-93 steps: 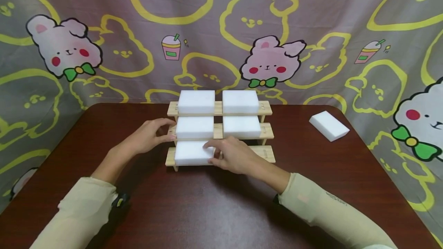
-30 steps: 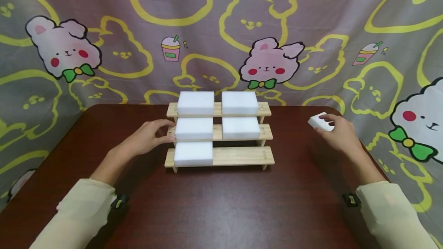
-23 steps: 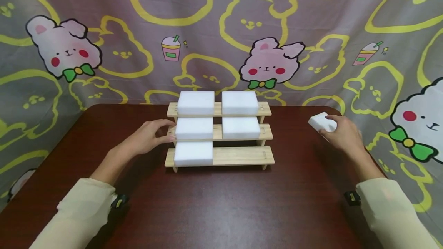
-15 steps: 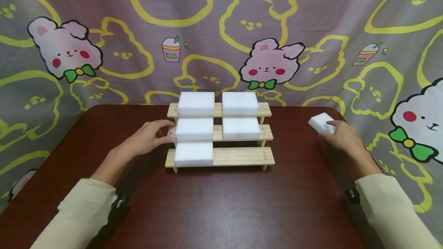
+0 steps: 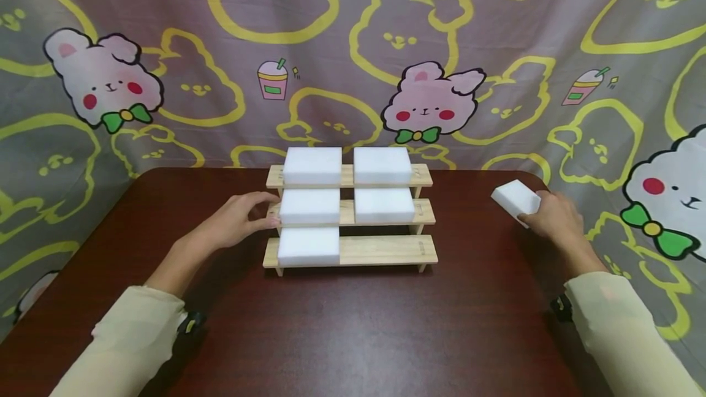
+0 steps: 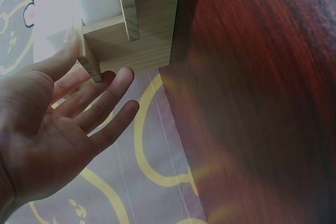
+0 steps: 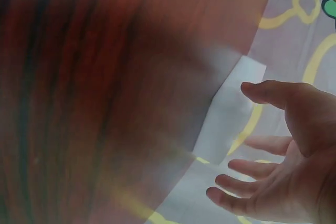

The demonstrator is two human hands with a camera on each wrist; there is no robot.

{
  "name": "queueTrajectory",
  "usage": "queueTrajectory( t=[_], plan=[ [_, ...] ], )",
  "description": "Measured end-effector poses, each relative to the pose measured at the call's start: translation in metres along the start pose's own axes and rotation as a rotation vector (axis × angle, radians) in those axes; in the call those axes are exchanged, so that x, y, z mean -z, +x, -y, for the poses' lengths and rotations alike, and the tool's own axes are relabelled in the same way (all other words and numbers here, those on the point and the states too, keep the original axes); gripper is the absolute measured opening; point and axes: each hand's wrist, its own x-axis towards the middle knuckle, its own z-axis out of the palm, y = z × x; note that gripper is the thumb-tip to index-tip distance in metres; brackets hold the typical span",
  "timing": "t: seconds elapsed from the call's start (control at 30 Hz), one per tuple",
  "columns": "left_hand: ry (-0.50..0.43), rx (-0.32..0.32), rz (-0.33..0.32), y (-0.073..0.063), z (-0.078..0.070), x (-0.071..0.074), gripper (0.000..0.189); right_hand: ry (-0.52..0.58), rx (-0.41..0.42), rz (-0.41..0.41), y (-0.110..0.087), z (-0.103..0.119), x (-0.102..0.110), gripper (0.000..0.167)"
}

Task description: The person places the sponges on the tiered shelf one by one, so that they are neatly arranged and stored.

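My left hand (image 5: 237, 216) grips the left end of the middle shelf of a three-tier wooden stand (image 5: 386, 250); in the left wrist view its thumb (image 6: 65, 53) lies against the plank and the other fingers spread beside it. On the far right of the table, my right hand (image 5: 557, 219) is at the right end of a white foam block (image 5: 513, 195). The right wrist view has the thumb (image 7: 260, 90) in front of this foam block (image 7: 226, 114), with the other fingers loosely spread beside it. Whether those fingers touch it I cannot tell.
Two white foam blocks (image 5: 312, 164) sit on the top shelf and two on the middle one (image 5: 384, 204). One more foam block (image 5: 309, 245) occupies the bottom shelf's left half. A patterned curtain (image 5: 331, 48) hangs behind the dark wooden table (image 5: 353, 323).
My right hand has gone from the bottom shelf to the lone foam block, then slid from its top to its right end. That block and my left hand have stayed put.
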Motion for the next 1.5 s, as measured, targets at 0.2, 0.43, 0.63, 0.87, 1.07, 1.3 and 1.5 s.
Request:
queueTrajectory(
  t=[0.2,0.43,0.63,0.87,1.07,1.3,1.5],
  plan=[
    [0.001,-0.006,-0.005,0.0,0.0,-0.001,0.048,0.003,-0.043,0.067,0.0,-0.006,-0.001,0.064],
    [0.005,-0.012,-0.01,0.0,0.001,0.0,0.048,0.044,-0.034,0.046,-0.002,-0.006,-0.003,0.068],
    [0.006,-0.009,-0.01,0.001,0.001,0.001,0.048,0.075,0.009,0.036,-0.006,0.003,-0.001,0.067],
    [0.003,-0.012,-0.013,0.001,0.001,0.001,0.048,0.102,0.134,-0.005,-0.012,0.02,0.007,0.061],
    [0.011,-0.011,-0.009,0.001,0.003,0.001,0.048,0.123,0.182,0.001,-0.019,0.035,0.013,0.056],
    [0.013,0.016,0.003,0.001,0.003,0.001,0.048,0.153,0.251,-0.005,-0.026,0.048,0.016,0.052],
    [-0.005,0.022,0.008,0.0,0.0,0.0,0.049,0.182,0.328,0.008,-0.032,0.056,0.017,0.049]
  ],
)
